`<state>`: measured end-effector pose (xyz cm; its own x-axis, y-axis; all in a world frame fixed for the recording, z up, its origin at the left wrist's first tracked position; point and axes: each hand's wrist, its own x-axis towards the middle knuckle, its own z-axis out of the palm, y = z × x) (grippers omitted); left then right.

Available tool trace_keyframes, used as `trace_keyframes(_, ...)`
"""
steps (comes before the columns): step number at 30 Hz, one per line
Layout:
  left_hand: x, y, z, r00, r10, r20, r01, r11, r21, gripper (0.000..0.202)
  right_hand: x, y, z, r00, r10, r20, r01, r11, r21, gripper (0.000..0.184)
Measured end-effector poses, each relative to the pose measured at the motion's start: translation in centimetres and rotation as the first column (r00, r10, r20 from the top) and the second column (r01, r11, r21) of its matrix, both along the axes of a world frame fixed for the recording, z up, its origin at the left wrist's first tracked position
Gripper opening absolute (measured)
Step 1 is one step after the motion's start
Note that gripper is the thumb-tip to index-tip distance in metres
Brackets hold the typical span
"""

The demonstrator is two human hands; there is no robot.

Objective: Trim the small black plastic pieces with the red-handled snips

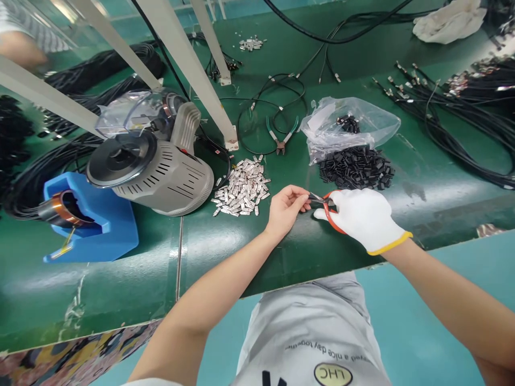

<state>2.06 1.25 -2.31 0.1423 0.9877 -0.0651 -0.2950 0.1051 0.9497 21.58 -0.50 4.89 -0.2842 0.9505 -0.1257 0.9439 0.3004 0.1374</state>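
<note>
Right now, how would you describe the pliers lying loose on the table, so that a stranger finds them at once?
On the green table, look between the foot of the nearer white slanted bar and the clear plastic bag. The pliers lie there, flat on the table. Their handles are teal and no hand holds them, unlike the orange-handled tool in the gloved right hand.

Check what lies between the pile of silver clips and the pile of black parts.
Bare green table in the head view; the green-handled pliers lie farther back, the left hand just nearer.
</note>
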Motion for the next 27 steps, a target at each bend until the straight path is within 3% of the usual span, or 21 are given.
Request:
trace_keyframes(8,-0.1,0.0,0.1,1.0,0.007,-0.013,-0.008,1.0,-0.005,0.031,0.2,-0.3,-1.2,0.999,0.026,0.041,-0.027,0.999,0.024,0.073)
trace_keyframes(18,0.1,-0.1,0.3,1.0,0.026,0.01,-0.025,1.0,-0.014,0.036,0.0,-0.2,-2.3,1.0,-0.012,0.009,0.012,0.999,-0.05,0.077)
trace_keyframes(27,0.0,-0.3,0.4,0.995,-0.039,-0.087,0.043,0.998,0.043,0.039,-0.3,-0.5,-1.3,0.996,-0.047,-0.075,0.042,0.996,-0.073,0.074)
